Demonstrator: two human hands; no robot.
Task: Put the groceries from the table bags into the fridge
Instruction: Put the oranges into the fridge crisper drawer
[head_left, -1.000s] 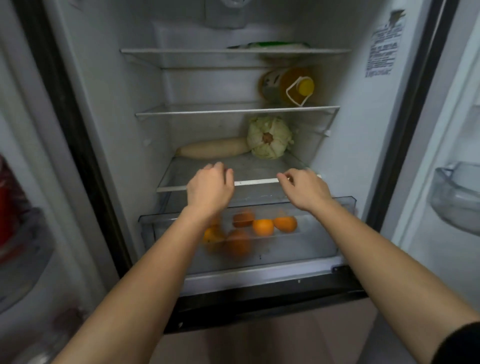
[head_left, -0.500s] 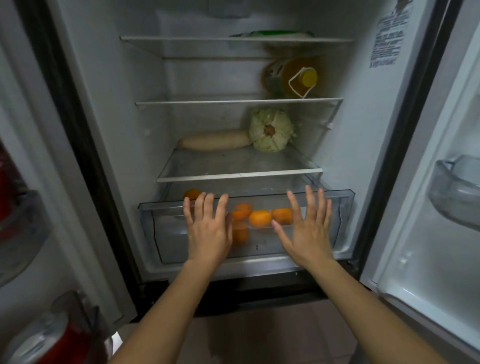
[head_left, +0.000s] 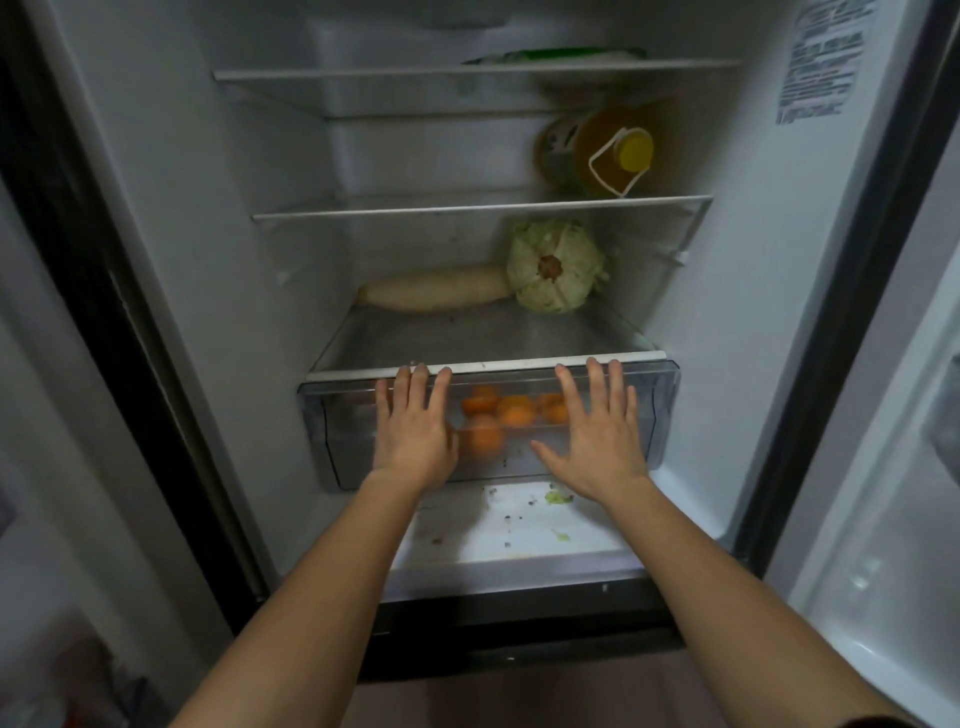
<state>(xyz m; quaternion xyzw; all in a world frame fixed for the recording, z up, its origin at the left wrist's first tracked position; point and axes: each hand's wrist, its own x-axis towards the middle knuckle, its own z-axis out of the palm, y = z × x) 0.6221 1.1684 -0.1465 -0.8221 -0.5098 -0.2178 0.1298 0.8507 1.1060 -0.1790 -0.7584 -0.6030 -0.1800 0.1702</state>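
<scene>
Two flat, spread hands are pressed against the clear crisper drawer (head_left: 660, 415): left hand (head_left: 413, 431), then right hand (head_left: 597, 441). Oranges (head_left: 506, 415) are seen inside it, between them; daikon (head_left: 436, 293) and cabbage (head_left: 556, 265) are shelved above.

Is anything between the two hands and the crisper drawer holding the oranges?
No. The left hand and right hand lie flat against the clear front of the crisper drawer; the oranges sit behind it.
</scene>
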